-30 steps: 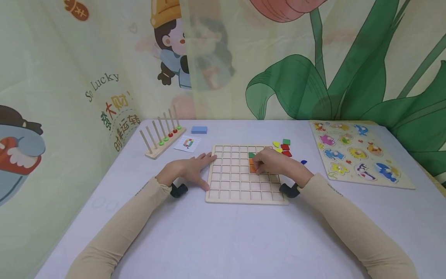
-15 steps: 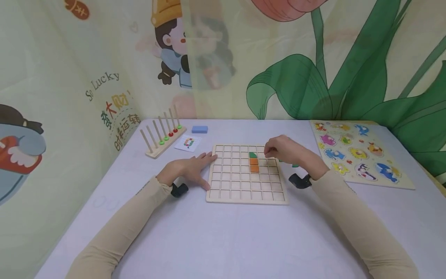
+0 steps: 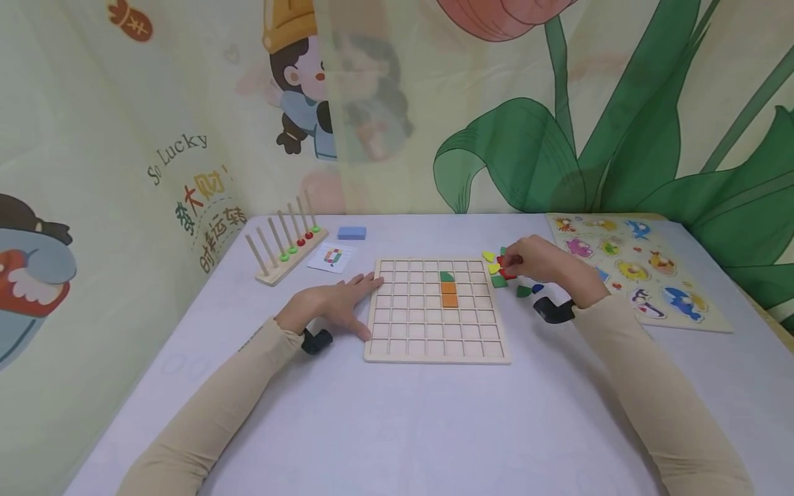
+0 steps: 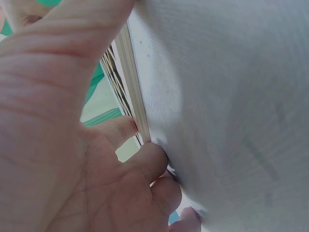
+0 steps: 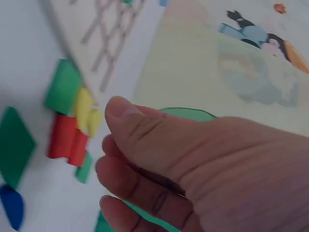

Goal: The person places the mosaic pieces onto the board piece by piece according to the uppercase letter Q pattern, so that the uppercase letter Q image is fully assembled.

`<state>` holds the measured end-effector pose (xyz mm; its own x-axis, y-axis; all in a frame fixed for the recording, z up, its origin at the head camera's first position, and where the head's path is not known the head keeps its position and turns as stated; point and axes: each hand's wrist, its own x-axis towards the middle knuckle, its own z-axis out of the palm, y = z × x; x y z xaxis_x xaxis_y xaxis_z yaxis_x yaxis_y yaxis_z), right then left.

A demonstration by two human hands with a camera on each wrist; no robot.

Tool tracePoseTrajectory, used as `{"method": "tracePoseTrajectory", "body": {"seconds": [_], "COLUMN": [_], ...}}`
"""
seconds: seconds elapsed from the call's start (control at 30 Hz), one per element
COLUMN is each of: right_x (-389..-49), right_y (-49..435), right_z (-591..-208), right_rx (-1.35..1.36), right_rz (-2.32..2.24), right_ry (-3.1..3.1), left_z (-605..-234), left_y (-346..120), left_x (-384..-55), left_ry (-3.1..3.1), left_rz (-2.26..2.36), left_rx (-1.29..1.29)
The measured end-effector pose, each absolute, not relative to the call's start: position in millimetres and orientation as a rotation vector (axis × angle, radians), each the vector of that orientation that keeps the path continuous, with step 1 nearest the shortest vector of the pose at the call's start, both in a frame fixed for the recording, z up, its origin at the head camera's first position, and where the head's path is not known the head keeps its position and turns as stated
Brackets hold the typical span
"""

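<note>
"Now where's the right hand [image 3: 538,260]?"
"Moved off the grid board [image 3: 415,331] to the loose pieces [image 3: 499,282], right of centre — fingers curled, though I can't tell whether they pinch one."
"And the board?"
"Mid-frame, left hand [image 3: 335,301] spread against its left edge. It holds two orange squares [image 3: 449,301] and a green piece [image 3: 446,276] — work seems between placements."
</note>
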<state>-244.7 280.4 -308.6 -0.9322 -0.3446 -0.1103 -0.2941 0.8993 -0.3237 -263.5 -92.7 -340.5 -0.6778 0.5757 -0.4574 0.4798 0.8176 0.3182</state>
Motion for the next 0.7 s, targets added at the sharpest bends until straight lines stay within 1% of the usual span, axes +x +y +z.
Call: {"method": "tracePoseTrajectory", "body": {"seconds": [0.27, 0.47, 0.7], "right_x": [-256.0, -257.8, -260.3], "right_y": [281.6, 280.7, 277.4], "right_z": [-338.6, -343.0, -346.7], "right_rx": [-0.386, -0.471, -0.455], "right_rz": [-0.318, -0.341, -0.411], "right_ry": [2.906, 2.974, 3.029], "left_z": [-339.1, -337.5, -339.6], "left_y": [-92.4, -92.8, -93.5], "left_x": [-262.9, -263.0, -263.5], "left_ry": [2.451, 2.444, 2.44], "left_rz": [0.219, 0.225, 0.235], "left_rx": [0.782, 0.793, 0.78]}}
